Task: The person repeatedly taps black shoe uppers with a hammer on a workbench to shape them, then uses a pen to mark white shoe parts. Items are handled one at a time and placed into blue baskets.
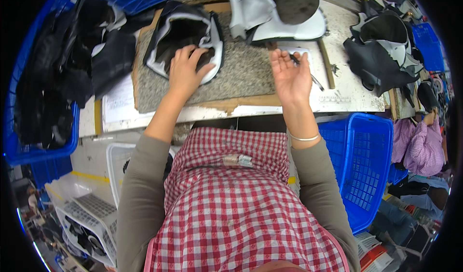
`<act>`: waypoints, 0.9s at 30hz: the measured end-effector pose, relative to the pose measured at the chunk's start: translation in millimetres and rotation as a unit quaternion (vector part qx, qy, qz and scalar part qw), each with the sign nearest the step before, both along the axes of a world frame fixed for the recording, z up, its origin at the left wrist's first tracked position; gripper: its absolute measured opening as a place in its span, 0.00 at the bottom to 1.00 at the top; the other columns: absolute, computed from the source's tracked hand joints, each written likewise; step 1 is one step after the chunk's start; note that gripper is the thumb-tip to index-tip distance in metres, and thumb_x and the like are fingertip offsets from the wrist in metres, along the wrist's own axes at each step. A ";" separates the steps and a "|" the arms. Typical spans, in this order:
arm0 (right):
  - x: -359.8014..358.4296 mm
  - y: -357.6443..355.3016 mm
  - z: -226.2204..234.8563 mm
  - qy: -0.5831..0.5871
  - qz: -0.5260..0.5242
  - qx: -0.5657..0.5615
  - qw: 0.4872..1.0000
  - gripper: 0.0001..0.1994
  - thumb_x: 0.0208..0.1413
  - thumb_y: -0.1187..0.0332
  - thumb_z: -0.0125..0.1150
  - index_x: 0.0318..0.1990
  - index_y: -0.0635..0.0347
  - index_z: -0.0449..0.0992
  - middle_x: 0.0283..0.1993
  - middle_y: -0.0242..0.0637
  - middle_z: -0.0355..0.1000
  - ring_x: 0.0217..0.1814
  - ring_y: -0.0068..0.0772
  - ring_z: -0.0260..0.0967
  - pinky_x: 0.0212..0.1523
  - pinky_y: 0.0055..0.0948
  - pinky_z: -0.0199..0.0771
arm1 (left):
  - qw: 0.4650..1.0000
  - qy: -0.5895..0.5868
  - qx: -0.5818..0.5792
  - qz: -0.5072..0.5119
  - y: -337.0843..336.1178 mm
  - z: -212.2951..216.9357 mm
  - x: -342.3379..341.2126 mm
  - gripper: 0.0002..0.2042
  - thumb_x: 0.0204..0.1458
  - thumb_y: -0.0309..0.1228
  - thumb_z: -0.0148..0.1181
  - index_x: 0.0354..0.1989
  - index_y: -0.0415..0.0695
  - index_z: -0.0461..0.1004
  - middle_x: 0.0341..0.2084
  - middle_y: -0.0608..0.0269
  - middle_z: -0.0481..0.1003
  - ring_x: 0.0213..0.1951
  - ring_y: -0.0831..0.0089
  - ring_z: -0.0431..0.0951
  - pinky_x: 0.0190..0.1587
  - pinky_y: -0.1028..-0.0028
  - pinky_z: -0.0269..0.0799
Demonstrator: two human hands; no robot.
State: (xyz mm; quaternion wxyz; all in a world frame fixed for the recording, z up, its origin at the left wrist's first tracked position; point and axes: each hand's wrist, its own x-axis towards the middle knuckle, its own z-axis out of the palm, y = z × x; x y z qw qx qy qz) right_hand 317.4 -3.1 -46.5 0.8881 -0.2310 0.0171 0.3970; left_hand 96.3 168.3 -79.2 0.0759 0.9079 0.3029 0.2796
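My left hand (pixel 185 72) lies with spread fingers on a black shoe upper (pixel 217 55) with a white padded lining. Its fingertips reach over the upper's opening, and they do not grip it. Palm upward over the table's front part, my right hand (pixel 292 81) has lightly bent fingers. A slim dark pen (pixel 317 81) with a light tip runs between thumb and fingers, partly hidden by the thumb. Beyond this hand sits a second upper (pixel 289 31), white-edged with a dark brown inside. A grey textured mat (pixel 246 74) lies under the left upper.
Black uppers fill a blue basket (pixel 67 149) at the left. More black and white uppers (pixel 381 55) lie on the table's right. A blue crate (pixel 366 171) stands below the right edge, and a white crate (pixel 96 209) is at lower left. A person (pixel 424 146) works far right.
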 end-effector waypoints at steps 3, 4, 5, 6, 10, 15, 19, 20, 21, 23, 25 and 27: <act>-38.8 -17.6 14.5 -0.253 0.192 0.036 0.948 0.18 0.74 0.54 0.48 0.43 0.61 0.73 0.33 0.36 0.70 0.42 0.30 0.73 0.44 0.28 0.76 | 0.999 -0.037 0.013 0.000 6.3 -5.1 2.4 0.17 0.52 0.41 0.70 0.49 0.50 0.83 0.49 0.60 0.76 0.54 0.57 0.73 0.55 0.59 0.69; -46.6 -19.9 17.3 -0.350 0.273 0.046 0.895 0.19 0.74 0.55 0.48 0.42 0.62 0.75 0.31 0.34 0.69 0.39 0.27 0.72 0.40 0.24 0.74 | 0.999 -0.047 0.016 -0.002 7.6 -6.3 2.5 0.16 0.51 0.39 0.71 0.48 0.50 0.83 0.48 0.61 0.76 0.53 0.57 0.73 0.54 0.60 0.70; -63.8 -16.2 13.5 -0.537 0.193 -0.083 0.817 0.19 0.73 0.57 0.49 0.43 0.65 0.79 0.27 0.30 0.69 0.32 0.18 0.67 0.33 0.19 0.64 | 0.998 -0.060 -0.002 -0.006 8.5 -6.9 1.6 0.16 0.51 0.38 0.71 0.48 0.50 0.84 0.47 0.62 0.77 0.52 0.58 0.74 0.53 0.60 0.71; -70.6 -8.2 9.7 -0.556 0.190 -0.159 0.793 0.15 0.71 0.61 0.53 0.45 0.64 0.79 0.29 0.28 0.72 0.31 0.15 0.64 0.34 0.17 0.63 | 0.997 -0.074 -0.017 -0.012 8.9 -7.4 0.3 0.16 0.51 0.37 0.71 0.48 0.50 0.84 0.46 0.62 0.77 0.52 0.59 0.74 0.53 0.61 0.72; -79.5 44.6 -19.7 -0.537 0.177 -0.187 0.803 0.11 0.64 0.64 0.65 0.36 0.61 0.75 0.29 0.26 0.73 0.33 0.15 0.65 0.35 0.19 0.67 | 0.994 -0.085 -0.053 -0.040 11.8 -7.3 -8.2 0.17 0.52 0.33 0.70 0.51 0.52 0.84 0.47 0.60 0.77 0.52 0.58 0.74 0.55 0.63 0.72; -79.6 70.4 -44.9 -0.596 0.136 -0.234 0.756 0.14 0.63 0.66 0.69 0.31 0.58 0.69 0.26 0.24 0.68 0.29 0.12 0.60 0.31 0.20 0.63 | 0.993 -0.086 -0.061 -0.054 15.3 -8.4 -12.8 0.16 0.53 0.32 0.69 0.51 0.51 0.83 0.48 0.61 0.77 0.52 0.59 0.74 0.55 0.63 0.73; -80.7 73.7 -46.1 -0.616 0.097 -0.212 0.752 0.14 0.63 0.67 0.69 0.30 0.59 0.69 0.25 0.23 0.67 0.29 0.12 0.59 0.30 0.19 0.62 | 0.993 -0.090 -0.059 -0.046 14.2 -9.3 -11.6 0.16 0.53 0.32 0.70 0.51 0.51 0.83 0.48 0.62 0.76 0.52 0.59 0.74 0.54 0.63 0.74; -80.6 74.3 -45.5 -0.618 0.107 -0.230 0.744 0.14 0.63 0.67 0.69 0.30 0.59 0.69 0.26 0.23 0.67 0.29 0.12 0.59 0.30 0.19 0.62 | 0.993 -0.089 -0.058 -0.044 13.5 -9.5 -11.4 0.16 0.53 0.32 0.70 0.51 0.51 0.83 0.48 0.62 0.76 0.52 0.60 0.74 0.54 0.63 0.74; -80.8 74.4 -45.1 -0.621 0.104 -0.229 0.742 0.14 0.63 0.67 0.68 0.30 0.59 0.69 0.26 0.23 0.66 0.29 0.12 0.58 0.30 0.19 0.61 | 0.993 -0.094 -0.055 -0.042 12.8 -9.7 -11.5 0.16 0.53 0.32 0.70 0.51 0.51 0.83 0.48 0.62 0.76 0.52 0.60 0.74 0.54 0.63 0.74; -80.6 74.3 -44.5 -0.626 0.103 -0.236 0.736 0.14 0.63 0.67 0.68 0.30 0.59 0.69 0.26 0.23 0.66 0.30 0.12 0.58 0.30 0.19 0.61 | 0.994 -0.087 -0.055 -0.040 12.2 -10.6 -11.7 0.16 0.52 0.33 0.70 0.51 0.51 0.83 0.48 0.62 0.76 0.52 0.60 0.74 0.54 0.63 0.74; -80.4 73.5 -44.4 -0.634 0.114 -0.243 0.725 0.14 0.63 0.67 0.68 0.30 0.59 0.69 0.26 0.23 0.66 0.30 0.12 0.57 0.30 0.20 0.61 | 0.994 -0.088 -0.054 -0.037 13.2 -12.3 -11.7 0.16 0.52 0.33 0.70 0.51 0.52 0.83 0.48 0.63 0.76 0.52 0.60 0.74 0.53 0.63 0.75; -80.4 72.4 -44.4 -0.638 0.128 -0.243 0.720 0.14 0.62 0.67 0.68 0.30 0.59 0.69 0.26 0.23 0.66 0.29 0.12 0.58 0.30 0.20 0.61 | 0.994 -0.093 -0.049 -0.039 15.3 -14.2 -11.0 0.17 0.52 0.33 0.70 0.52 0.52 0.83 0.49 0.63 0.77 0.53 0.60 0.74 0.53 0.63 0.75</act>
